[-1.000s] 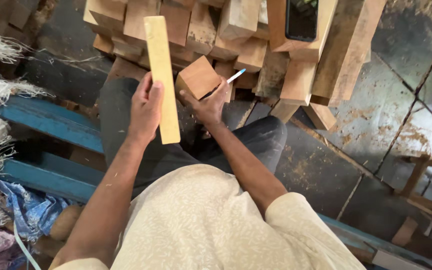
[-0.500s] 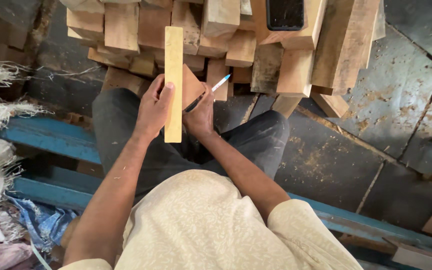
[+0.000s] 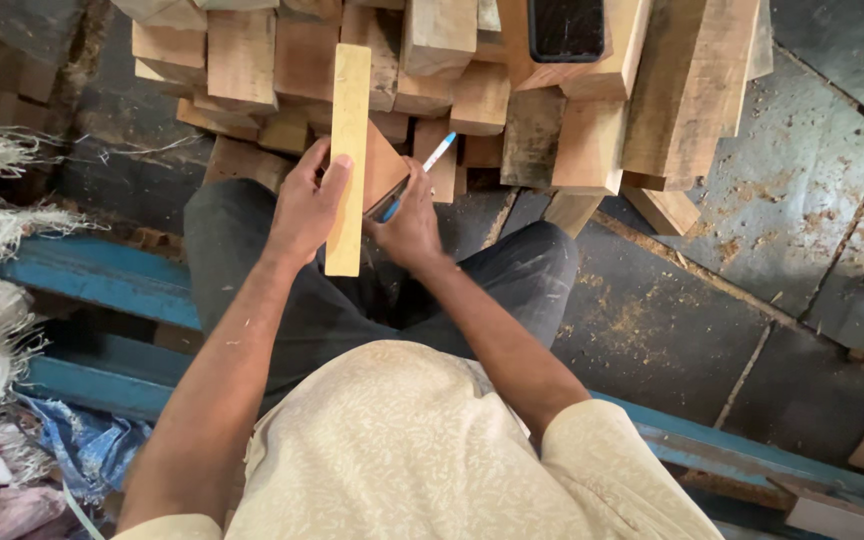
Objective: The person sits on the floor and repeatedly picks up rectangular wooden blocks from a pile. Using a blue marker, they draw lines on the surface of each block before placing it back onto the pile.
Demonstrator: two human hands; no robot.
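**Hands, strip and pen over the lap**

Left hand (image 3: 307, 205) wraps around a long, pale yellow wooden strip (image 3: 348, 150), thumb pressed on its face and fingers curled behind it. That strip stands nearly upright in the view, its lower end above the dark trousers (image 3: 252, 260) and its upper end reaching toward 12 o'clock, across the stack of cut brown wooden blocks (image 3: 432, 60). Right hand (image 3: 410, 225), just beside the strip at 3 o'clock, pinches a slim blue-and-white pen (image 3: 430, 165) that slants toward 1 o'clock. Between both hands sits a reddish-brown wooden block (image 3: 384, 165), touching the strip's right edge; the pen tip seems to rest on it, though the fingers hide the contact. A flat black rectangular device (image 3: 565, 28) lies on the stack at 1 o'clock. A blue painted wooden plank (image 3: 92, 280) runs at 9 o'clock.
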